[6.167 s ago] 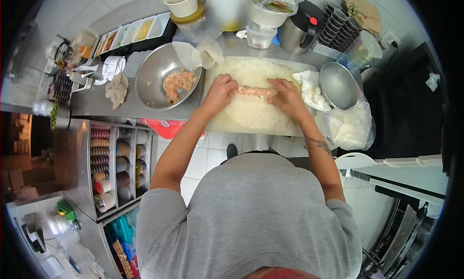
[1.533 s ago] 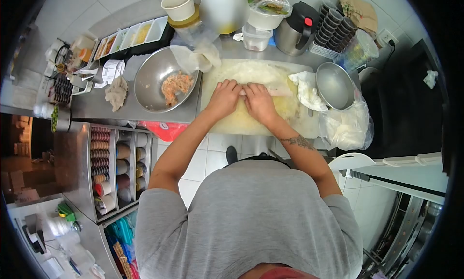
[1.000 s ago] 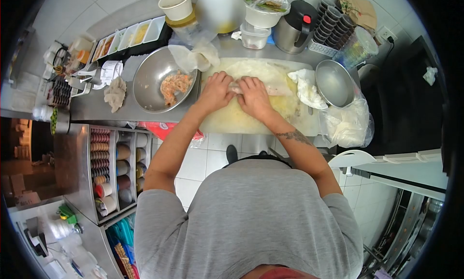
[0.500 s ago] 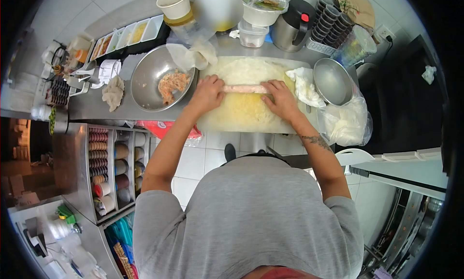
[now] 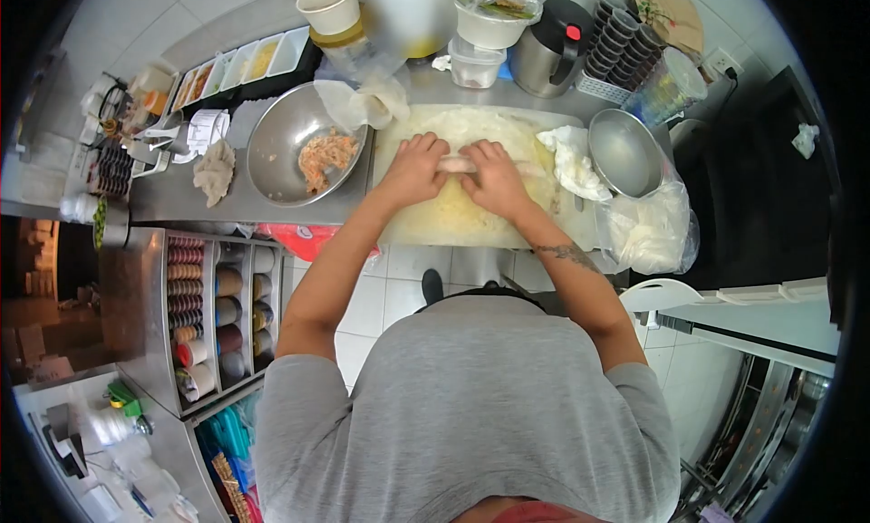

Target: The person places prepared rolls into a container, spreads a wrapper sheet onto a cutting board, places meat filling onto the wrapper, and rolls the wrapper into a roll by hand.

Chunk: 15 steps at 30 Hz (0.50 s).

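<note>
A pale filled roll (image 5: 457,164), its wrapper thin and whitish, lies across the cutting board (image 5: 426,228). My left hand (image 5: 417,169) has its fingers curled over the left part of the roll. Close beside it, my right hand (image 5: 494,179) is bent over the roll too, with a short stretch showing between the two hands. A tapering pale end pokes out to the right of my right hand. Pinkish minced filling (image 5: 328,159) sits in the steel bowl (image 5: 272,174) left of the board. My fingers hide much of the roll.
A white cloth (image 5: 575,165) and an empty metal bowl (image 5: 625,153) stand right of the board, with a plastic bag (image 5: 648,228) of pale sheets below. Behind are a steel jug (image 5: 546,56), tubs (image 5: 476,65) and a topping tray (image 5: 240,70). A crumpled cloth (image 5: 215,172) lies at left.
Both hands have moved inward along the roll, so the gap between them is much shorter. The flat wrapper sheet in front of the roll is no longer spread out as before.
</note>
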Motion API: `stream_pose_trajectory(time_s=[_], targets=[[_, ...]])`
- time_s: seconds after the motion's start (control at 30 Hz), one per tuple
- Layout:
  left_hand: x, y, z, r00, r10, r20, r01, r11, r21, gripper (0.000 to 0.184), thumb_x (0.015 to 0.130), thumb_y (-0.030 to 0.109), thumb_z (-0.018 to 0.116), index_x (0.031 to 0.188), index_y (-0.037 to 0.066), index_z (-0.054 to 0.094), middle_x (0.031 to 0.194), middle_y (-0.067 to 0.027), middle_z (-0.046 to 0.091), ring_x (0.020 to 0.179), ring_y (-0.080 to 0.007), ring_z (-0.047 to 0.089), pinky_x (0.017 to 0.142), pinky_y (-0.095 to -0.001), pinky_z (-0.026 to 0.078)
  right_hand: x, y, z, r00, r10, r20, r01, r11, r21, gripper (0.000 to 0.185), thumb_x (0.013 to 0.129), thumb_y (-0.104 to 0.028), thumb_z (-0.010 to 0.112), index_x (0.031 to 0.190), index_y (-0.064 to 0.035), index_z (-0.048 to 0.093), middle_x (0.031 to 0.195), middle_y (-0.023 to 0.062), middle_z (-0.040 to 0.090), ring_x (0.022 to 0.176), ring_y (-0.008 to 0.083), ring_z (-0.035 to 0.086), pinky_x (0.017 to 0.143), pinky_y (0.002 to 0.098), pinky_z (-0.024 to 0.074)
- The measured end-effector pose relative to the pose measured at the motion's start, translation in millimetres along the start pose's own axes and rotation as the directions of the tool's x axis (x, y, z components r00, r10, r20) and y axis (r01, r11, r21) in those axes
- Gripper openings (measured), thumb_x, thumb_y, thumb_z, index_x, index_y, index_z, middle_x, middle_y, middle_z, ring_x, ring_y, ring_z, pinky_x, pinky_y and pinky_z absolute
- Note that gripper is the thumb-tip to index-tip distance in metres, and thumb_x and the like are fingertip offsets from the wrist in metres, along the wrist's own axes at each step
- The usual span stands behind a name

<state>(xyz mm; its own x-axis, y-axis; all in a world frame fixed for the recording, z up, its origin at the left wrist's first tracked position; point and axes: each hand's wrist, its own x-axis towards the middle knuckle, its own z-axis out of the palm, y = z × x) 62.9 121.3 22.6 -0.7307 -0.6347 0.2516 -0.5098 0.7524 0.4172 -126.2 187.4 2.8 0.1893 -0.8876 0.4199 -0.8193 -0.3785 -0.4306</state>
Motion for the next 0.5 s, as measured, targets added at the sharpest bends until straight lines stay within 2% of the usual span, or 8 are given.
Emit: stream_pose_trajectory(time_s=[0.03, 0.13, 0.33, 0.43, 0.5], targets=[[1.6, 1.7, 1.3, 1.000, 0.006, 0.012, -0.005, 1.000, -0.030, 0.036, 0.072, 0.013, 0.070, 0.105, 0.008, 0.057, 0.103, -0.0106, 0.054, 0.102, -0.0316, 0.050, 0.086, -0.0428, 0.039, 0.3, -0.6, 6.6, 0.999, 0.018, 0.045, -0.018, 1.000, -0.005, 0.037, 0.075, -0.014, 0.067, 0.112, -0.0060, 0.061, 0.103, 0.0115, 0.056, 0.100, 0.0313, 0.052, 0.090, 0.0415, 0.0440], [-1.0, -2.8, 8.6, 0.999, -0.006, 0.041, 0.004, 0.998, 0.056, 0.037, 0.071, 0.013, 0.070, 0.106, 0.007, 0.057, 0.103, -0.0109, 0.053, 0.102, -0.0313, 0.050, 0.086, -0.0424, 0.039, 0.1, -2.0, 9.5, 0.996, 0.033, 0.083, -0.030, 0.999, -0.033, 0.034, 0.075, -0.014, 0.067, 0.108, -0.0059, 0.062, 0.102, 0.0120, 0.055, 0.099, 0.0312, 0.052, 0.089, 0.0410, 0.0441], [8.2, 5.3, 7.6, 0.997, 0.076, -0.001, -0.076, 0.996, -0.043, 0.037, 0.072, 0.012, 0.069, 0.106, 0.006, 0.057, 0.101, -0.0116, 0.054, 0.099, -0.0321, 0.051, 0.086, -0.0422, 0.040, -6.0, 0.3, 0.0, 0.999, -0.020, 0.030, 0.019, 0.999, 0.047, 0.035, 0.076, -0.012, 0.067, 0.109, -0.0052, 0.062, 0.105, 0.0114, 0.057, 0.100, 0.0312, 0.053, 0.089, 0.0393, 0.0449], [6.9, 3.3, 12.6, 0.996, 0.061, 0.063, -0.061, 0.998, -0.004, 0.029, 0.073, 0.012, 0.066, 0.100, 0.006, 0.058, 0.101, -0.0115, 0.054, 0.101, -0.0311, 0.051, 0.089, -0.0426, 0.040, -15.0, 5.1, -17.9, 0.995, 0.085, -0.049, -0.087, 0.995, -0.051, 0.038, 0.076, -0.011, 0.067, 0.113, -0.0056, 0.061, 0.107, 0.0114, 0.057, 0.101, 0.0311, 0.053, 0.089, 0.0384, 0.0453], [3.5, -2.2, 7.3, 0.994, 0.102, 0.046, -0.101, 0.995, -0.012, 0.033, 0.072, 0.012, 0.068, 0.103, 0.005, 0.058, 0.102, -0.0125, 0.055, 0.099, -0.0321, 0.052, 0.087, -0.0423, 0.041, -25.0, 19.2, -29.5, 0.996, 0.082, 0.026, -0.082, 0.997, -0.013, 0.040, 0.076, -0.012, 0.068, 0.115, -0.0063, 0.061, 0.108, 0.0119, 0.057, 0.102, 0.0314, 0.053, 0.090, 0.0389, 0.0451]])
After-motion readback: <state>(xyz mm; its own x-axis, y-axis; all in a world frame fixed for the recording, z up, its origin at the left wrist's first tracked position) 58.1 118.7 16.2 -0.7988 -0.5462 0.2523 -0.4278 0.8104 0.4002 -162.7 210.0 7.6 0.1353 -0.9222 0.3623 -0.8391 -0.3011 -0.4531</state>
